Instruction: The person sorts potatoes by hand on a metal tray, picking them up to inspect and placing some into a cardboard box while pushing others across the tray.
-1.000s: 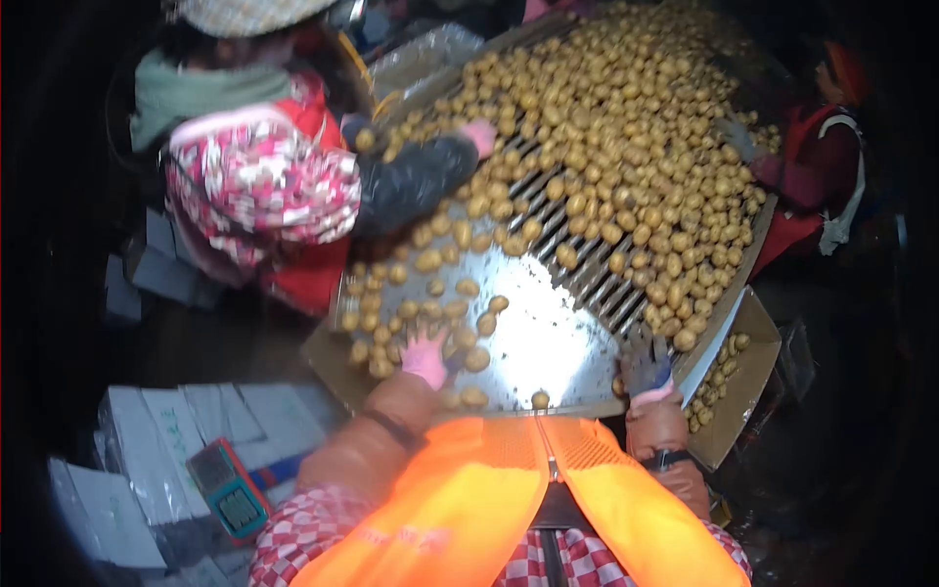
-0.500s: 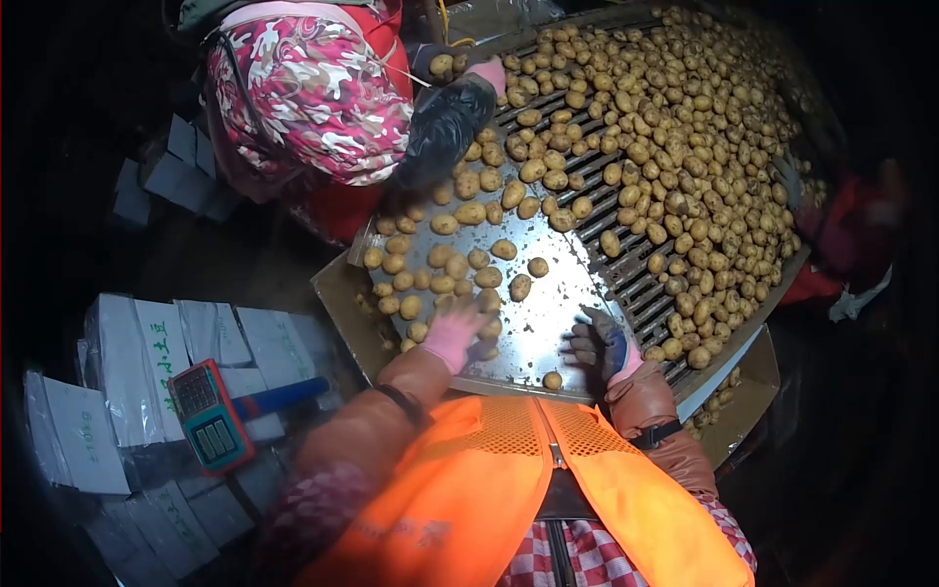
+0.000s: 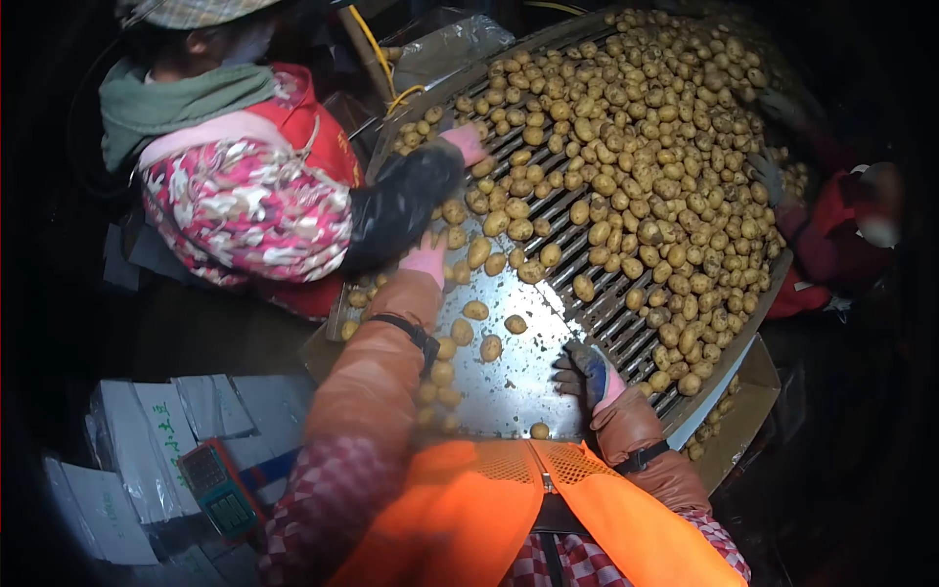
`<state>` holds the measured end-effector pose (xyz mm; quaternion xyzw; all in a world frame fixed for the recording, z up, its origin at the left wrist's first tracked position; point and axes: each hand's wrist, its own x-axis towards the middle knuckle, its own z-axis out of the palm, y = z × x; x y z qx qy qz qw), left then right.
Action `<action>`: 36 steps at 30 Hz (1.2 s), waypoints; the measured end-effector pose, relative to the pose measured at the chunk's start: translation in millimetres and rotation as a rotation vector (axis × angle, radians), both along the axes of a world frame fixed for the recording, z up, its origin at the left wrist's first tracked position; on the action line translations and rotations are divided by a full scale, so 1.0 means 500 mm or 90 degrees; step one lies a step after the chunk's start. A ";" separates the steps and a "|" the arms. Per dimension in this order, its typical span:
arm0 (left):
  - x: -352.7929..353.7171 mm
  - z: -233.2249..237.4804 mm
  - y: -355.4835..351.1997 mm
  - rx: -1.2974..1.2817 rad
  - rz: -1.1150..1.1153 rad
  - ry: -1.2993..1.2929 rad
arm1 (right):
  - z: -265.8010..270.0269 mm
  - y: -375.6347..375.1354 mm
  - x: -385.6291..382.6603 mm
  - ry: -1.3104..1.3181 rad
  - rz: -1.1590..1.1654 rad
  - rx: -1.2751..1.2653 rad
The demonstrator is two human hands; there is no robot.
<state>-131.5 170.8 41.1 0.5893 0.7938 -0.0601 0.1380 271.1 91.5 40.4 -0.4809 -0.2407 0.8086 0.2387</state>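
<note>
My left hand (image 3: pixel 426 258), in a pink glove, reaches forward over the left side of a shiny metal tray (image 3: pixel 533 364). Its fingers are stretched out beside loose potatoes (image 3: pixel 478 252), and no potato shows in its grasp. Lower on the right, my right hand (image 3: pixel 587 374) wears a pink glove with a dark coating. Its fingers are spread above the tray near the slatted rack (image 3: pixel 616 328), holding nothing. One potato (image 3: pixel 539 430) lies by the tray's near edge. My left forearm partly hides several potatoes along the tray's left side.
A large potato heap (image 3: pixel 675 166) covers the rack. A co-worker (image 3: pixel 245 196) on the left has a pink-gloved hand (image 3: pixel 466 144) among potatoes; another person (image 3: pixel 841 230) stands at right. White boxes (image 3: pixel 147 440) and a scale (image 3: pixel 222 487) sit lower left, a cardboard box (image 3: pixel 748 396) lower right.
My left hand has moved forward, away from my body, along the tray's left side. My right hand stays near the same spot on the tray. The camera view has shifted.
</note>
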 end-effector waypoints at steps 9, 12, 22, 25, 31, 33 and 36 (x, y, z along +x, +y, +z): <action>0.097 0.049 -0.052 -0.111 0.155 -0.150 | 0.017 0.064 -0.107 0.023 0.045 -0.058; 0.165 0.107 -0.118 -0.116 0.091 -0.211 | 0.035 0.061 -0.126 0.034 0.061 -0.004; 0.176 0.049 -0.093 0.017 0.137 -0.240 | 0.063 0.019 -0.098 0.050 0.080 -0.028; 0.211 0.078 -0.144 0.070 0.083 -0.383 | 0.030 0.000 -0.084 0.099 0.034 -0.092; 0.386 0.002 -0.251 -0.042 -0.213 -0.437 | 0.068 -0.049 -0.074 0.188 0.032 -0.049; 0.390 0.039 -0.270 -0.041 -0.223 -0.521 | 0.107 -0.059 -0.077 0.220 -0.032 -0.116; 0.358 0.089 -0.224 -0.128 -0.079 -0.676 | 0.032 -0.062 -0.030 0.435 -0.080 -0.197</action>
